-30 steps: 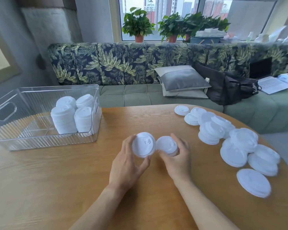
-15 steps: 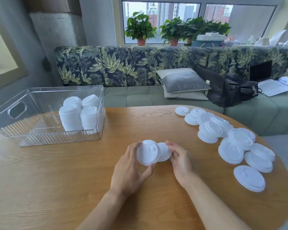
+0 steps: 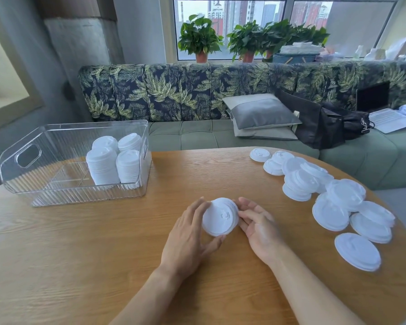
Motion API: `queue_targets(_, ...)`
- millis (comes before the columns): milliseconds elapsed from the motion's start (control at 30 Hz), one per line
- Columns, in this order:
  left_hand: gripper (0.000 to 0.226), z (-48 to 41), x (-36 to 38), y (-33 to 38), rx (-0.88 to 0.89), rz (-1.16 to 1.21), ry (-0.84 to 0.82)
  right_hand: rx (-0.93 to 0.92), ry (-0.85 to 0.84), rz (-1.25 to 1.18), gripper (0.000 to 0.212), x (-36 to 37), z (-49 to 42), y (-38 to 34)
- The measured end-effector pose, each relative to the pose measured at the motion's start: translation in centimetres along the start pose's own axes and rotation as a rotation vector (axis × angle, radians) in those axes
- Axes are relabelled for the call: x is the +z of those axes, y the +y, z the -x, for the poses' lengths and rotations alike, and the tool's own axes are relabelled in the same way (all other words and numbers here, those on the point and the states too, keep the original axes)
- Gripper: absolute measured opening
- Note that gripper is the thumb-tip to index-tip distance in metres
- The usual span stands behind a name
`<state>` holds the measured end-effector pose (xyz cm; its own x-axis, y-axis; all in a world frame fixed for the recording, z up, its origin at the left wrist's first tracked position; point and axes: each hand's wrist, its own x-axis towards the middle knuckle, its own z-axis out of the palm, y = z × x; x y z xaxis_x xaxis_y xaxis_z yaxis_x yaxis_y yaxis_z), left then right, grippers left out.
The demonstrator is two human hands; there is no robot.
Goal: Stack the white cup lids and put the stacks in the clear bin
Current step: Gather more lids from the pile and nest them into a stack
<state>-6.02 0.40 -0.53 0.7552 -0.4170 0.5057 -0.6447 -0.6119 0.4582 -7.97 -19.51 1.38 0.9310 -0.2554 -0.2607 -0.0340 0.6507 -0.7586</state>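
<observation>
Fingers (image 3: 198, 207) of left hand (image 3: 188, 240) and right hand (image 3: 260, 231) clamp the white lids (image 3: 219, 216) between them.

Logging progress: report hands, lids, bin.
Left hand, right hand grip small lid stack. Four stacks in clear bin. Loose lids on right. Path to bin open.

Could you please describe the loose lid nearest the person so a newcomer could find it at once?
On the round wooden table, a trail of loose lids runs along the right edge. Follow it toward the person: the last lid lies flat at the near end, every other one farther back.
</observation>
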Motion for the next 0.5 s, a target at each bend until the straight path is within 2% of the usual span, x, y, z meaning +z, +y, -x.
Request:
queue_targets(333,0.082,0.22,0.39,-0.63,-0.092,0.109,-0.094,0.066,-0.106,0.052,0.032,-0.12,0.47,-0.29)
queue_targets(500,0.080,0.34,0.48,-0.94,-0.111,0.143,-0.083,0.057,-0.144,0.093,0.031,-0.05,0.25,-0.07)
